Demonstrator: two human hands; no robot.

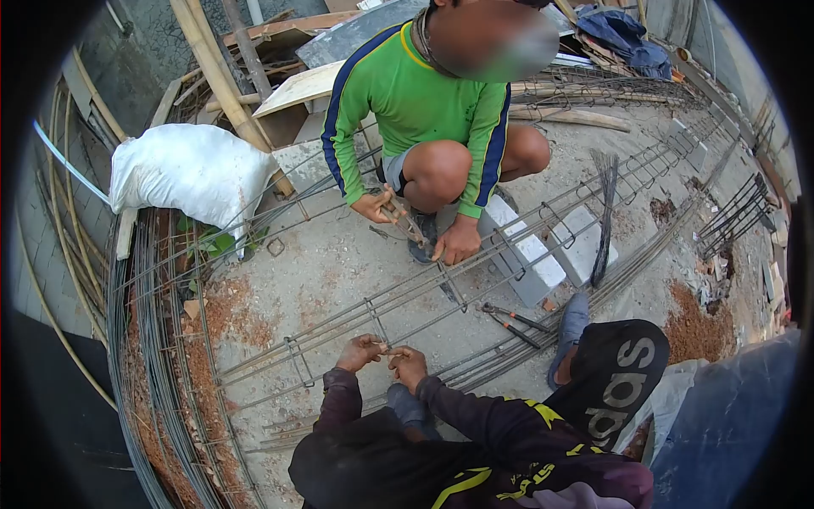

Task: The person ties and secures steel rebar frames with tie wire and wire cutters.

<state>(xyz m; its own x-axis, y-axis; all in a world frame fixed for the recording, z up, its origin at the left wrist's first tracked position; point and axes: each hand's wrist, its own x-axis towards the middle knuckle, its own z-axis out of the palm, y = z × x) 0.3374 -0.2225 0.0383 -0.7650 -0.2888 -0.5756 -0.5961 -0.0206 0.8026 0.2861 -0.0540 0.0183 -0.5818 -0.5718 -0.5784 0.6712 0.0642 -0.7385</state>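
Observation:
My left hand (362, 352) is closed at the lower bar of a long rebar cage (339, 327), beside a square stirrup (375, 321). Close to its right, my right hand (409, 366) pinches at the same spot, fingertips nearly meeting the left ones. Whatever lies between the fingers is too small to make out. Across the cage, a crouching co-worker in a green shirt (441, 110) holds a pincer-like tool in one hand and has the other hand on the bars.
Orange-handled cutters (515, 324) lie on the concrete right of my hands. White blocks (530, 263) sit under the cage, with a bundle of tie wire (605, 216) across it. A white sack (191, 174) and long rebar rods (157, 339) are at left.

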